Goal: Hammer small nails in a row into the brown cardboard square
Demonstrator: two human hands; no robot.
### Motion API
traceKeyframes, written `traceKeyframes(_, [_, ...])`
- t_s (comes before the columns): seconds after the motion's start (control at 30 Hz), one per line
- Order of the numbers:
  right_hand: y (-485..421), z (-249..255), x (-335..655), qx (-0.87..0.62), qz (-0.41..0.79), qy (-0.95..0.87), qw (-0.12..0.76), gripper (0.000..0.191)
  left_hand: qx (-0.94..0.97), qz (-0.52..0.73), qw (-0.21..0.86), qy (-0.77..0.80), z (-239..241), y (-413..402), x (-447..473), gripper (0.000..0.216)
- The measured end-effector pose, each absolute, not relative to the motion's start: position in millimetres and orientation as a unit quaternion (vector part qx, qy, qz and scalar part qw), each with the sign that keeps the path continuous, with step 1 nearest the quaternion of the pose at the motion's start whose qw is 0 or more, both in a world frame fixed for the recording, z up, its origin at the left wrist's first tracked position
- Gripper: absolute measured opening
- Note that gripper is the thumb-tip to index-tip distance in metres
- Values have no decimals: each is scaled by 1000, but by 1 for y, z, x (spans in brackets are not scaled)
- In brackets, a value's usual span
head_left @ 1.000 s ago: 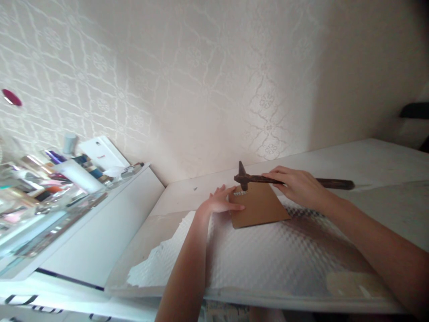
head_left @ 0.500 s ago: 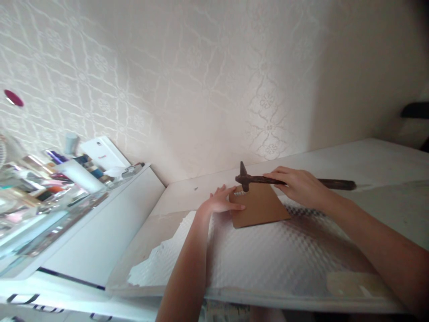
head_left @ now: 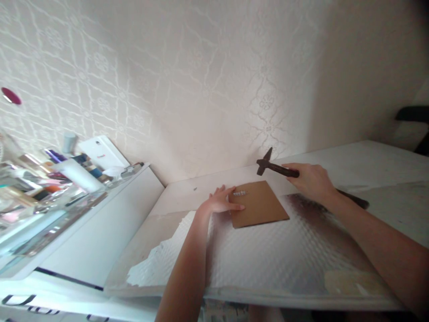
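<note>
A brown square board (head_left: 259,205) lies flat on a sheet of white bubble wrap (head_left: 268,255) on the table. A short row of small pale nails (head_left: 240,193) stands near its far left corner. My left hand (head_left: 221,202) rests on the board's left edge, fingers stretched flat beside the nails. My right hand (head_left: 311,181) is closed round the shaft of a dark hammer (head_left: 273,166). The hammer's head is raised above the board's far right corner, tilted up to the left.
The white table (head_left: 368,161) meets a patterned wall at the back. Left of it, a lower white shelf (head_left: 110,210) carries several bottles, tubes and a white box (head_left: 102,152). A dark chair back (head_left: 414,114) shows at the far right.
My right hand has lifted the hammer up and to the right, off the nails, with its head now tilted upward. My left hand and the board have stayed put.
</note>
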State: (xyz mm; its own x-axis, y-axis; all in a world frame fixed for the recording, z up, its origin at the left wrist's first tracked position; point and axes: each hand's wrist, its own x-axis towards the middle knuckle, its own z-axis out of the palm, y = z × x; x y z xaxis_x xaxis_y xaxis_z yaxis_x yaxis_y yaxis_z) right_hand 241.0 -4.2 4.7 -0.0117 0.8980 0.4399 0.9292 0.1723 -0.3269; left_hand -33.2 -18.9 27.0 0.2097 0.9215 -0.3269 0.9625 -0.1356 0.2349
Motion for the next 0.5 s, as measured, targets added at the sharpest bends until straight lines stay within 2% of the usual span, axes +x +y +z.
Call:
traceKeyframes(0.33, [8, -5, 256, -725, 21, -656, 208, 43, 750, -35, 203, 628, 22, -18, -36, 103])
traceKeyframes(0.5, [12, -14, 258, -726, 5, -660, 192, 43, 755, 8, 209, 622, 22, -17, -38, 98])
